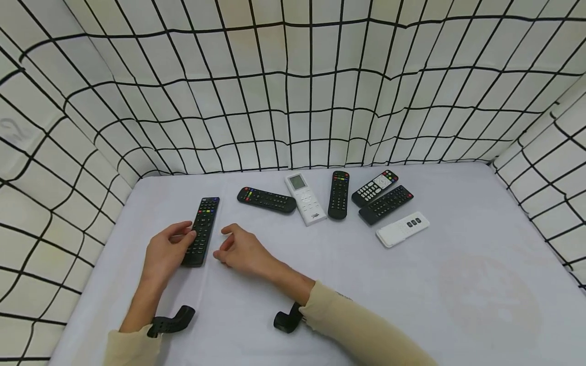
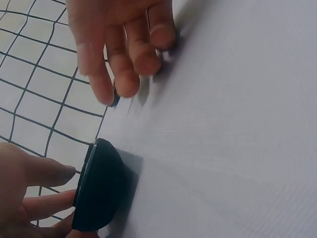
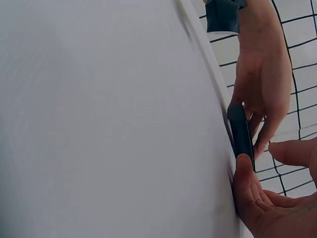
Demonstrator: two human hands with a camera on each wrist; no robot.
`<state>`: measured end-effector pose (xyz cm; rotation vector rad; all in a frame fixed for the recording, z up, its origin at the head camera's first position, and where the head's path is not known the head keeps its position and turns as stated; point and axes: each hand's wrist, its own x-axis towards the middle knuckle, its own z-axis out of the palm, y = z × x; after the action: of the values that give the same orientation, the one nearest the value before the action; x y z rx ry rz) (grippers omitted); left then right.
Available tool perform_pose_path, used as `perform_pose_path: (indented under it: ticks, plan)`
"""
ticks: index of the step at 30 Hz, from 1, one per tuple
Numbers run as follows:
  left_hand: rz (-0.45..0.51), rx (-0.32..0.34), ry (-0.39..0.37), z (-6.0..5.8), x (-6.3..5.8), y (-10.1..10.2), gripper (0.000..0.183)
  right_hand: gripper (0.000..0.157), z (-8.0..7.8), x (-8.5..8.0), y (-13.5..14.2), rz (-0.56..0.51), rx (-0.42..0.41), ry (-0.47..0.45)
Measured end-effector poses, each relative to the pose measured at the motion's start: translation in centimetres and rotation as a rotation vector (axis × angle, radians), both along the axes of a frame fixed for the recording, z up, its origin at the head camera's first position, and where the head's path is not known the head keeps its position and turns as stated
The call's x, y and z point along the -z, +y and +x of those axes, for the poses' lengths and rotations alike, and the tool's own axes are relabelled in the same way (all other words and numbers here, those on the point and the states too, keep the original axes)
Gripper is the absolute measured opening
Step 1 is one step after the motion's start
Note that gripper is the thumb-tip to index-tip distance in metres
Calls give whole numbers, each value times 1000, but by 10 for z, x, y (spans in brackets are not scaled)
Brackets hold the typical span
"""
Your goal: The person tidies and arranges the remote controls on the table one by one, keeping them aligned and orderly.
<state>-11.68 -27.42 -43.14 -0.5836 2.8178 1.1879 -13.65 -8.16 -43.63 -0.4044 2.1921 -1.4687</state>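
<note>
On the left of the white table, my left hand grips a long black remote control near its lower half. In the head view its thumb lies over the button face, with the fingers at the far side. The lower end of this remote shows in the left wrist view, beside the left hand. Just right of the remote, my right hand hovers with loosely bent fingers and holds nothing. The right wrist view has the remote edge-on, between the left hand and the right hand.
Along the back lie a black remote, a white remote with a screen, another black remote, one with a white keypad, a plain black one and a small white one. Black netting borders the table.
</note>
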Motion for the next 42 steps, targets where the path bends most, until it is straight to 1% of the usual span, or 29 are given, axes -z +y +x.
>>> perform_pose_path:
  ticks: [1,3,8,12,14,17,19,22,25,28,36,42]
  plan:
    - [-10,-7,6,1,-1,0,47,53,-1,-1,3,-4,-1,7]
    - [-40,-15,45,1,-3,1,46,51,-2,-1,9,-17,-1,23]
    - [-78,-41,197,1,-7,13,42,46,-7,-4,23,-14,-4,96]
    - [-61,-50,308,2,-9,27,37,42,-11,-8,33,6,7,169]
    - [-50,-37,365,0,-9,34,34,39,-13,-10,38,6,29,201]
    - [-41,-26,423,0,-8,43,29,35,-14,-11,45,-19,50,227]
    - [-39,-12,432,2,-5,49,28,32,-14,-9,50,-37,67,228]
    - [-35,6,423,3,-1,58,28,28,-14,-6,58,-47,87,236]
    - [-21,30,416,0,2,66,28,26,-18,-5,67,-50,117,263]
    - [-6,36,411,-5,4,72,27,25,-24,-7,75,-41,134,308]
    - [22,75,323,-13,9,81,30,27,-33,-6,84,-12,161,370]
    - [61,85,255,-21,8,88,39,28,-39,-8,89,10,192,405]
